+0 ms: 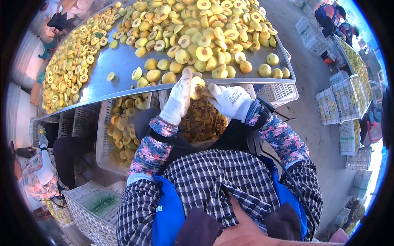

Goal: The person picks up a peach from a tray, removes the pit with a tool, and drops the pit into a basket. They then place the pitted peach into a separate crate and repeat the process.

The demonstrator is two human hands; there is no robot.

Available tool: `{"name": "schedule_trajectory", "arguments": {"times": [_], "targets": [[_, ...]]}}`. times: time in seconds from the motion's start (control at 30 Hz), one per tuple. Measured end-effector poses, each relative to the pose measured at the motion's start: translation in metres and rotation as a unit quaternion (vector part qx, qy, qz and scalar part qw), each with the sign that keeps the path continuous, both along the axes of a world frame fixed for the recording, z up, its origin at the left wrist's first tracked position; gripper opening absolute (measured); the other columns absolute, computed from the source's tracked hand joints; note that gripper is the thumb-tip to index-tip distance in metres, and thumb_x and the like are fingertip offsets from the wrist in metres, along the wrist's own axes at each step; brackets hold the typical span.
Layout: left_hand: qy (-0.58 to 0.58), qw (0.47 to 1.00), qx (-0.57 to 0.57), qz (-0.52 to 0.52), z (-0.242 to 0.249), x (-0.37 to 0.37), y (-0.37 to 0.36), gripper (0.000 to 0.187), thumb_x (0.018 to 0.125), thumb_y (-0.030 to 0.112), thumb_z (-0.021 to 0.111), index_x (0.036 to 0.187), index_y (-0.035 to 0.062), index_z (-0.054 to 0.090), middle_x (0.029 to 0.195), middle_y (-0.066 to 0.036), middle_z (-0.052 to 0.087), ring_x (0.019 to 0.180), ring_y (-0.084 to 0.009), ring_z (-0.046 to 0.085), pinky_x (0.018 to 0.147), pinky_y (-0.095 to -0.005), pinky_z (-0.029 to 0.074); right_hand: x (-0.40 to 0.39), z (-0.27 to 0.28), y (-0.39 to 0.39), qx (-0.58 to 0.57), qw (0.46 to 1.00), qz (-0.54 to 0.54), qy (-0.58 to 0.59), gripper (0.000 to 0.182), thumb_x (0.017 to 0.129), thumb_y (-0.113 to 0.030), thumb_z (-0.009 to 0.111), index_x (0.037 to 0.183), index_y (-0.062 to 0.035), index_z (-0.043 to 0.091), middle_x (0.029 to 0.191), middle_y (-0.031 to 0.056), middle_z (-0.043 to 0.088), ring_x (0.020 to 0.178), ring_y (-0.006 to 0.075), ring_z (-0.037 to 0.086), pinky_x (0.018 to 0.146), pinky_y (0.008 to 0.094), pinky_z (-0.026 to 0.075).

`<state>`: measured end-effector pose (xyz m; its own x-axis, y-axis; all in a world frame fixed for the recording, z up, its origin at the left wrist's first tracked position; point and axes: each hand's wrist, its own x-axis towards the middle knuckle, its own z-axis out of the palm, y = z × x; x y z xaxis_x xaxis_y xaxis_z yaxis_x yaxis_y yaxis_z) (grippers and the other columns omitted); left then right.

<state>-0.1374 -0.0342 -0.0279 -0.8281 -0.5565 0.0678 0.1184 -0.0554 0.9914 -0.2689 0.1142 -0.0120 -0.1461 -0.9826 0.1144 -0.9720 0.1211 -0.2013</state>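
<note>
In front of the metal table's rim, my gloved left hand (179, 97) is closed around a halved yellow peach (197, 87), cut face towards me. My gloved right hand (233, 100) is right beside it, fingers bent together at the peach's right edge. Whatever those fingers hold, if anything, is hidden. Below my hands lies a heap of brownish-orange pits and scraps (203, 123). Just beyond the rim, many peach halves (204, 53) are piled on the metal table (111, 88).
A crate of peach halves (123, 131) stands below the table, left of my legs. Another person (41, 172) sits at the far left. White plastic crates (340, 100) line the right side, with more people (330, 18) behind. A stacked crate (96, 207) is at lower left.
</note>
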Motion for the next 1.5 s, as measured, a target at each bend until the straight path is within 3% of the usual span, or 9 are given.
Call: {"name": "schedule_trajectory", "arguments": {"times": [0.33, 0.53, 0.7, 0.77, 0.93, 1.17, 1.33, 1.43, 1.5], "targets": [[0.153, 0.979, 0.128, 0.043, -0.024, -0.021, -0.001, 0.023, 0.097, 0.023, 0.057, 0.109, 0.0036, 0.060, 0.091, 0.001, 0.062, 0.082, -0.0042, 0.054, 0.070, -0.0189, 0.044, 0.013, -0.006, 0.002, -0.039, 0.974, -0.018, -0.221, 0.029, 0.093, -0.023, 0.055, 0.107, -0.0013, 0.041, 0.078, 0.0260, 0.063, 0.077, 0.0441, 0.062, 0.065, 0.0499, 0.048], [-0.106, 0.987, 0.088, -0.088, -0.011, -0.012, -0.023, 0.062, 0.099, 0.055, 0.039, 0.104, -0.0008, 0.065, 0.088, -0.003, 0.065, 0.083, -0.0127, 0.059, 0.080, -0.0246, 0.047, 0.014, -0.004, 0.006, 0.084, 0.962, -0.041, -0.258, 0.026, 0.094, -0.024, 0.054, 0.102, -0.0012, 0.046, 0.087, 0.0238, 0.059, 0.084, 0.0426, 0.060, 0.071, 0.0454, 0.048], [0.202, 0.975, 0.007, 0.089, -0.043, -0.028, 0.008, 0.059, 0.101, 0.046, 0.039, 0.133, -0.0029, 0.045, 0.129, -0.013, 0.052, 0.112, -0.0202, 0.055, 0.098, -0.0331, 0.043, 0.016, -0.011, 0.001, 0.036, 0.849, -0.101, -0.518, 0.028, 0.095, -0.029, 0.052, 0.103, -0.0024, 0.045, 0.075, 0.0132, 0.057, 0.065, 0.0294, 0.059, 0.063, 0.0392, 0.048], [0.201, 0.972, 0.082, 0.094, -0.042, -0.029, 0.016, 0.056, 0.099, 0.048, 0.043, 0.119, -0.0032, 0.054, 0.112, -0.015, 0.062, 0.100, -0.0215, 0.062, 0.087, -0.0342, 0.050, 0.023, 0.000, 0.003, 0.088, 0.767, -0.117, -0.625, 0.031, 0.097, -0.033, 0.049, 0.104, -0.0029, 0.046, 0.075, 0.0055, 0.056, 0.068, 0.0161, 0.058, 0.061, 0.0332, 0.047], [0.088, 0.983, 0.161, 0.007, -0.026, -0.018, 0.005, 0.056, 0.097, 0.051, 0.045, 0.099, -0.0029, 0.059, 0.092, -0.016, 0.066, 0.081, -0.0238, 0.067, 0.073, -0.0345, 0.056, 0.010, -0.016, 0.006, 0.093, 0.897, -0.049, -0.429, 0.036, 0.097, -0.035, 0.049, 0.113, -0.0032, 0.046, 0.081, 0.0037, 0.055, 0.069, 0.0129, 0.055, 0.061, 0.0288, 0.047], [0.121, 0.949, 0.254, 0.140, -0.016, -0.026, 0.020, 0.049, 0.096, 0.047, 0.050, 0.094, -0.0019, 0.055, 0.091, -0.018, 0.063, 0.077, -0.0295, 0.068, 0.063, -0.0389, 0.059, 0.042, -0.027, 0.001, 0.025, 0.540, -0.110, -0.834, 0.027, 0.097, -0.037, 0.053, 0.108, -0.0125, 0.047, 0.061, -0.0021, 0.043, 0.039, 0.0076, 0.035, 0.034, 0.0222, 0.029], [0.089, 0.941, 0.306, 0.116, -0.006, -0.021, 0.021, 0.044, 0.095, 0.047, 0.053, 0.095, 0.0025, 0.054, 0.092, -0.017, 0.062, 0.077, -0.0302, 0.068, 0.063, -0.0400, 0.059, 0.034, -0.020, 0.004, 0.056, 0.615, -0.060, -0.784, 0.031, 0.098, -0.039, 0.051, 0.110, -0.0098, 0.048, 0.064, -0.0011, 0.047, 0.044, 0.0077, 0.043, 0.039, 0.0216, 0.035], [0.069, 0.920, 0.369, 0.115, -0.007, -0.024, 0.019, 0.042, 0.094, 0.047, 0.054, 0.093, 0.0045, 0.054, 0.091, -0.015, 0.062, 0.076, -0.0310, 0.067, 0.062, -0.0408, 0.059, 0.038, -0.029, 0.001, -0.042, 0.848, -0.021, -0.527, 0.040, 0.098, -0.037, 0.048, 0.113, -0.0007, 0.046, 0.083, 0.0149, 0.063, 0.073, 0.0306, 0.063, 0.069, 0.0408, 0.050], [0.083, 0.905, 0.399, 0.124, -0.008, -0.024, 0.019, 0.040, 0.094, 0.047, 0.055, 0.092, 0.0063, 0.053, 0.090, -0.013, 0.062, 0.075, -0.0319, 0.067, 0.060, -0.0418, 0.059, 0.040, -0.033, 0.001, -0.059, 0.881, -0.020, -0.470, 0.038, 0.098, -0.035, 0.048, 0.113, -0.0001, 0.046, 0.087, 0.0200, 0.063, 0.078, 0.0369, 0.063, 0.072, 0.0440, 0.049]]}}
